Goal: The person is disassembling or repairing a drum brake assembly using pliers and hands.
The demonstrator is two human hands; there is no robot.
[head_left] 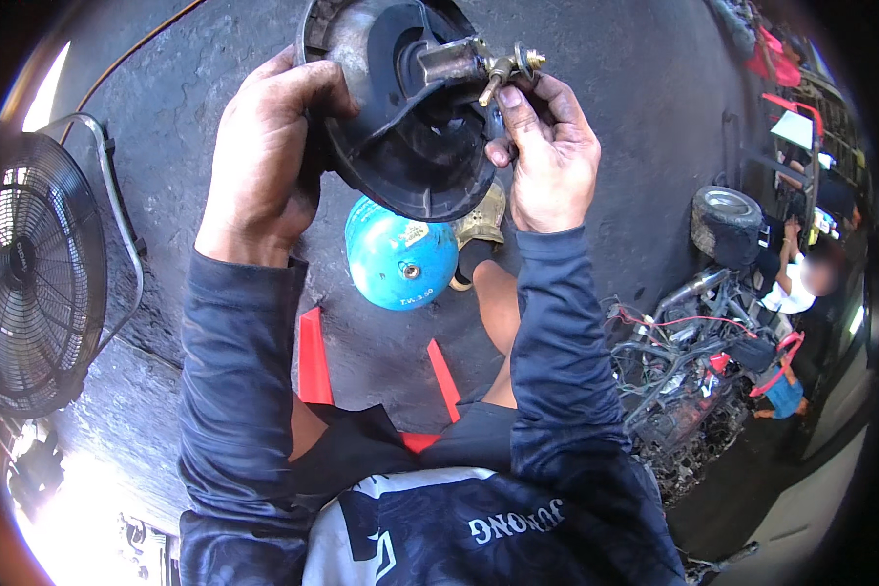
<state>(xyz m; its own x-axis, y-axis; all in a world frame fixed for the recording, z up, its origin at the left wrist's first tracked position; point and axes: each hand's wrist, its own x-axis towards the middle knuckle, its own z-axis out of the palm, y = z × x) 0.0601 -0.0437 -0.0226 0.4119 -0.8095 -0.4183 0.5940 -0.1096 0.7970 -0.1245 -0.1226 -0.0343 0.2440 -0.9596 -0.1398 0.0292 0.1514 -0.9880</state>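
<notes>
My left hand [269, 137] grips the left rim of a round, dished black part [415, 166], thumb over its face and the other fingers behind. The part is ribbed and tilted toward me. From a metal bracket [452, 61] on it a brass valve fitting [503, 70] sticks out to the right. My right hand [554, 151] is closed at that fitting, thumb and fingertips at its lower side; part of the grip is hidden. Below the held part, a blue gas cylinder [391, 262] with a small port on top stands between my legs.
A large black fan [34, 254] stands at the left. Right lies an engine with tangled wiring [689, 342], beside a small wheel [726, 223]. Another person [789, 288] is at the far right. Red seat legs [313, 361] show near my thighs; a cable [127, 54] runs at upper left.
</notes>
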